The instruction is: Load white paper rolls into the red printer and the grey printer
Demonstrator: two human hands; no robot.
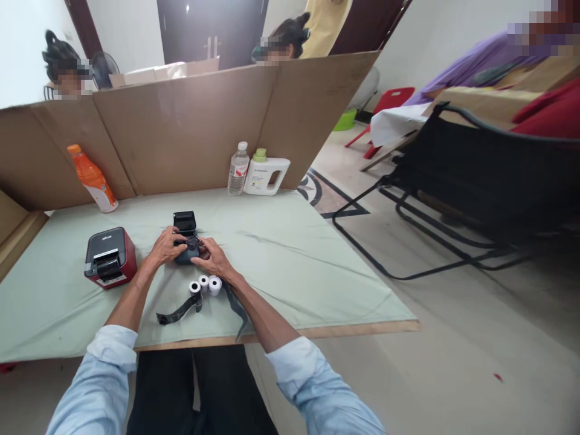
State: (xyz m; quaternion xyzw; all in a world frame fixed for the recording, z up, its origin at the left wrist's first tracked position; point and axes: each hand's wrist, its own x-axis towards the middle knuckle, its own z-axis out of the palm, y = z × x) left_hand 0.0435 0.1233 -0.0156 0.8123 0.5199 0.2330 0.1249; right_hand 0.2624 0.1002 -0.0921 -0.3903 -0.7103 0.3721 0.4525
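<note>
A small dark printer [185,232] with its lid raised sits on the pale green cloth of the table [290,254]. My left hand [165,246] grips its left side and my right hand [212,257] holds its right front. Fingers of both hands reach into the open paper bay. Just in front of my hands lie three small white paper rolls [206,284]. A dark strip [179,312] trails from the left roll toward me, and another dark strip [235,308] runs under my right forearm.
A red and black printer [110,258] stands at my left. An orange drink bottle [93,179], a clear water bottle [238,168] and a white jug [267,173] stand by the cardboard wall [181,127]. A black folding chair [475,181] is at right. People sit behind the wall.
</note>
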